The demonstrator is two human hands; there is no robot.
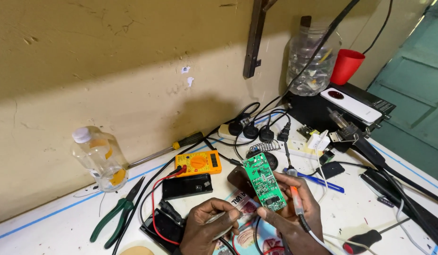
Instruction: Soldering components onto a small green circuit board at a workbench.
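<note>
We see a white workbench [63, 226] against a tan wall [110, 71], strewn with cables. A near-empty clear bottle [100, 158] stands left; a plastic jar [309, 59] holds odds and ends. Our right hand [294, 208] grips a green circuit board [264, 182]; our left hand [210, 225] pinches solder wire [218, 218].

1. The right hand [294, 215] holds a green circuit board [264, 181] upright, with a soldering iron [296, 198] alongside.
2. The left hand [210, 226] pinches thin wire beside the board.
3. A yellow multimeter [198, 163] lies behind.
</note>
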